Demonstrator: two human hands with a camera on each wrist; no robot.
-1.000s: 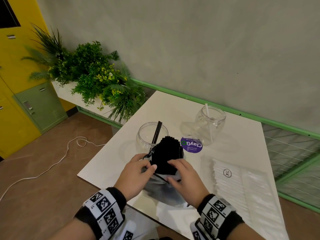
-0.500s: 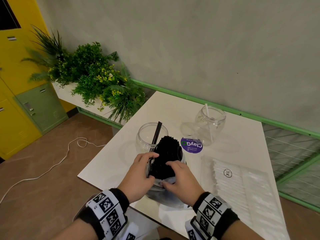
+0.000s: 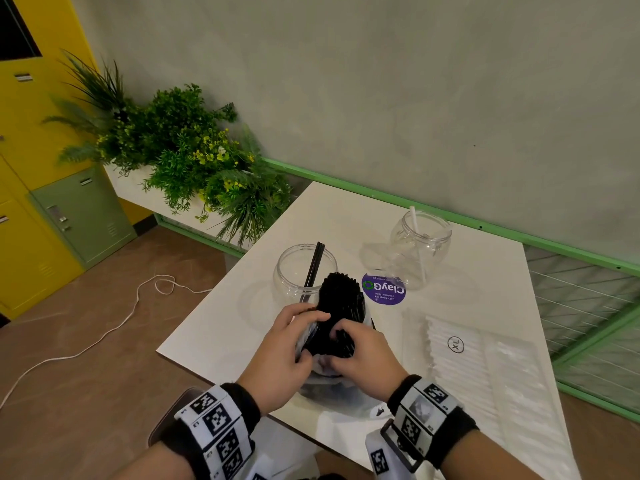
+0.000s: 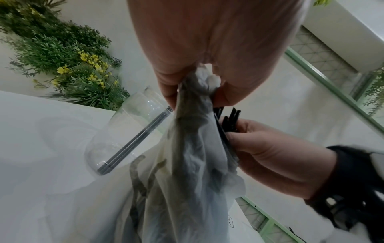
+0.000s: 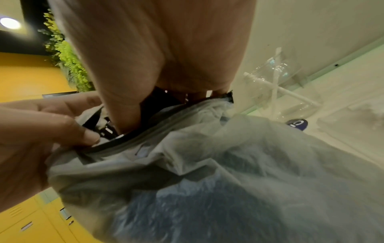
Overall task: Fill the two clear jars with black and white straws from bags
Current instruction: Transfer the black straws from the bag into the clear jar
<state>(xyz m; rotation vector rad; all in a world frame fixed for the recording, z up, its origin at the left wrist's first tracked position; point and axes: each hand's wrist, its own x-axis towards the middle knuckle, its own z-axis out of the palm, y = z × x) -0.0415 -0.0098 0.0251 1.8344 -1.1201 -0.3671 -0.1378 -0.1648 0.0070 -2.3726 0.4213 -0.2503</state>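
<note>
A clear plastic bag [image 3: 329, 388] of black straws [image 3: 341, 299] stands upright near the front edge of the white table [image 3: 485, 271]. My left hand [image 3: 308, 337] pinches the bag's rim [image 4: 193, 92] on its left side. My right hand [image 3: 341, 348] reaches into the bag's mouth, its fingers curled round a few black straws [image 4: 232, 120]. Just behind the bag is a clear jar [image 3: 304, 271] with black straws [image 3: 313, 268] leaning in it. Further right, the second clear jar [image 3: 420, 244] holds one white straw [image 3: 417, 247].
A flat bag of white straws [image 3: 485, 368] lies on the table to the right of my hands. A purple round sticker [image 3: 383, 292] sits between the jars. Green plants [image 3: 194, 161] and lockers [image 3: 79, 213] are off to the left, with a white cable [image 3: 104, 334] on the floor.
Both hands have closed in on the bag's mouth. My right hand's fingers, which lay flat on the bundle, now curl round some straws; my left hand has moved up to the rim.
</note>
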